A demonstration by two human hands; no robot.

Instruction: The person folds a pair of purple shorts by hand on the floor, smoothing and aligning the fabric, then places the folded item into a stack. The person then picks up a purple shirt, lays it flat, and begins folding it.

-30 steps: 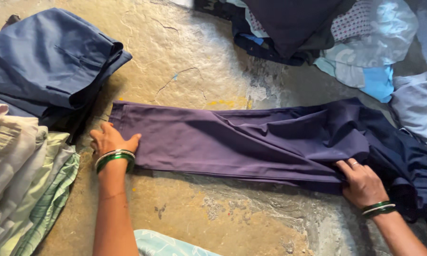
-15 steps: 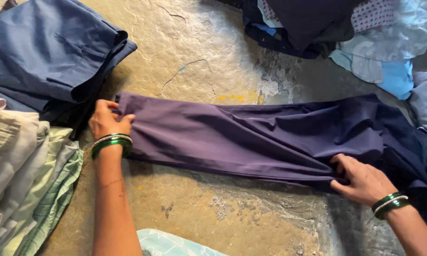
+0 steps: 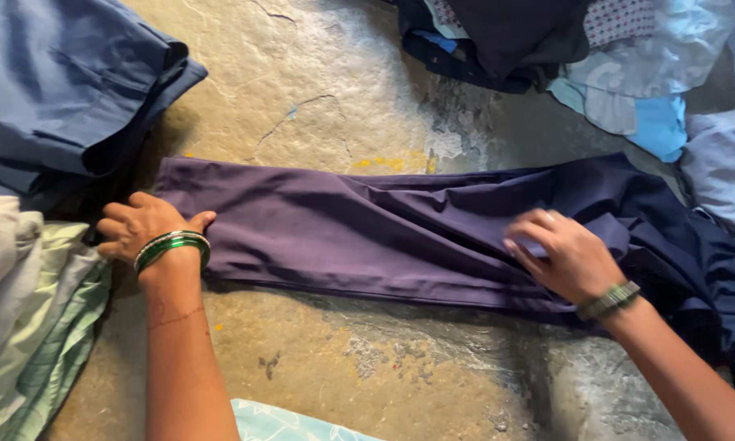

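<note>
A pair of dark purple trousers [image 3: 367, 229] lies stretched flat across the rough stone floor [image 3: 335, 98]. My left hand [image 3: 143, 224] rests at the trousers' left end, fingers curled over the cloth edge, green bangles on the wrist. Over on the right part of the trousers, my right hand [image 3: 563, 253] presses down on the cloth with its fingers bent. It also wears green bangles.
A folded blue garment [image 3: 65, 82] lies at the upper left. Folded pale cream and green cloths [image 3: 33, 310] are stacked at the left edge. A heap of loose clothes [image 3: 596, 57] fills the upper right. A light blue patterned cloth [image 3: 286, 420] shows at the bottom.
My right hand has moved from the trousers' near edge up onto the cloth. My left hand has slid a little left and down at the end.
</note>
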